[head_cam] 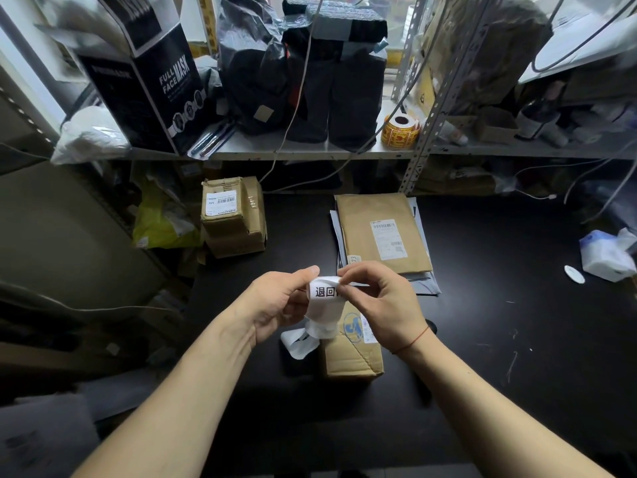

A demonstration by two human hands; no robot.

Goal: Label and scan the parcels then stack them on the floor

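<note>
**Head view.** Both hands work over the middle of the black counter (pixel 517 322). The left hand (pixel 286 305) pinches the left edge of a white printed label (pixel 325 292) between thumb and forefinger. The right hand (pixel 382 301) pinches its right edge with the fingertips curled over the top. Both grips are closed on the label. A strip of white backing paper (pixel 299 343) trails down from it on the left hand's side.

**Governing relation.** The small cardboard parcel (pixel 351 358) lies on the counter directly beneath the label. Its long axis runs away from the person. The right hand overlaps its far end and is the nearer of the two. A blue-and-white sticker (pixel 356 327) on its top face is partly covered by that hand. In my judgement the label is being peeled and goes straight down onto this parcel.

**Other parcels.** A labelled kraft padded envelope (pixel 382 232) lies on top of grey mailers (pixel 425 288), just beyond the hands. A labelled cardboard box (pixel 234 215) stands near the counter's far-left corner.

**Containers.** On the shelf (pixel 310 154), a black FULL FACE MASK carton (pixel 148 81) stands with its flap raised. What it holds cannot be told from this angle. A roll of yellow stickers (pixel 401 131) sits on the same shelf.
</note>
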